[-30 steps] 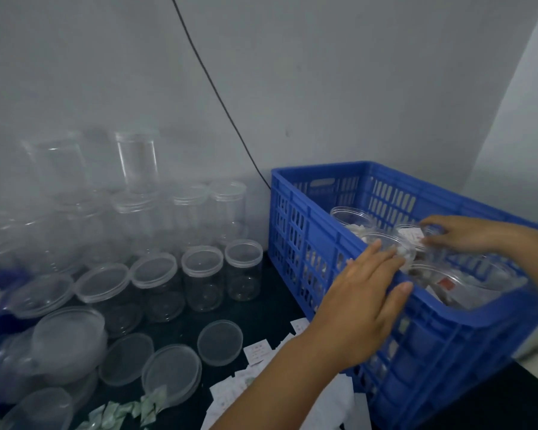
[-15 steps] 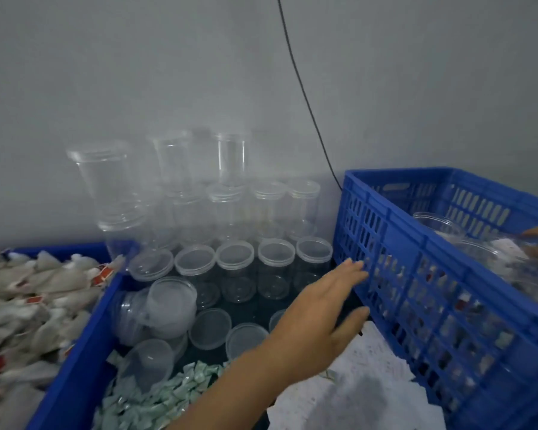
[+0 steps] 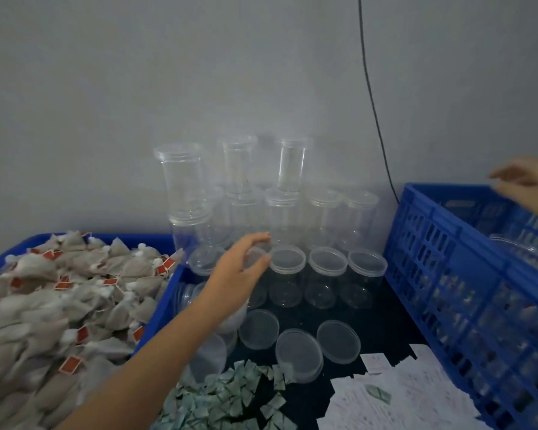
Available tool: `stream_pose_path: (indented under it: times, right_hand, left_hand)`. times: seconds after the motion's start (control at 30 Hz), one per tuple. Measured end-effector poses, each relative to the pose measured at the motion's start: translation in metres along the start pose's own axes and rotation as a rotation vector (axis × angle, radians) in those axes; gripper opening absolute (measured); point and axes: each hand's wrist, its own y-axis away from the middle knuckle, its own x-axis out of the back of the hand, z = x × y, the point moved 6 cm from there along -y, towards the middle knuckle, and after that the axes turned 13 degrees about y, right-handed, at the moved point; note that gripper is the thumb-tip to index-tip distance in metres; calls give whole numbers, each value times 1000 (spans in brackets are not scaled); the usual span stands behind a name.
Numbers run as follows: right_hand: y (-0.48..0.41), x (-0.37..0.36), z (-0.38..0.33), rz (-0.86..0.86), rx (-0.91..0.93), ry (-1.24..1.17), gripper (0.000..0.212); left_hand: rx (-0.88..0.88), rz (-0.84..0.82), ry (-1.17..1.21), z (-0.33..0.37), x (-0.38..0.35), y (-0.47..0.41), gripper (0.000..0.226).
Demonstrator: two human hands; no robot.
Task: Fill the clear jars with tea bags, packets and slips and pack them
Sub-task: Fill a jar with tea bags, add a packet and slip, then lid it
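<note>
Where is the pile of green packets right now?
The green packets lie bottom centre of the head view, between the blue tray of tea bags at left and white slips at right, nearer than the loose lids.

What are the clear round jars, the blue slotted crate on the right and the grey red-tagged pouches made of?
Clear round jars: likely thin glossy plastic, see-through with moulded rims. Blue slotted crate: rigid moulded plastic, even colour, grid slots. Grey red-tagged pouches: soft matte paper or mesh, crumpled; which is unclear.
</note>
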Motion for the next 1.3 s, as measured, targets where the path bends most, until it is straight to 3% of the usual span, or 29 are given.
stream_pose_path:
  times: [0.1,0.17,0.33,0.47,0.57,0.7,0.8,1.07,1.2,1.3]
  right_hand:
    - [-19,-16,-105,-63,134,-14,12]
    - [-40,-46,-160,-92,232,-32,26]
    - [-70,-95,-240,-180,204,-162,53]
    - [-98,-113,-251,-81,22,-362,71]
    - [-114,-113,-249,116,-66,-459,75]
    - [-131,-128,-252,71,-66,-443,79]
    - [-137,-134,-247,59,-72,-444,61]
    - [-75,-72,-221,271,28,-488,70]
    - [-11,-51,-222,146,154,-603,81]
    - [32,-47,-231,-69,270,-667,89]
  left_hand:
    - [26,73,24,5,32,-25,35]
    - [3,116,-10,13,53,-41,36]
    - [-38,174,-96,24,84,-75,38]
    - [-4,181,-82,16,81,-99,40]
    - [24,153,-45,8,64,-115,41]
    - [40,127,-34,5,41,-139,43]
    - [61,119,37,8,27,-149,45]
    - [39,15,130,28,17,-112,74]
    - [15,-16,211,46,16,-74,98]
    - [-46,-50,294,61,12,-41,91]
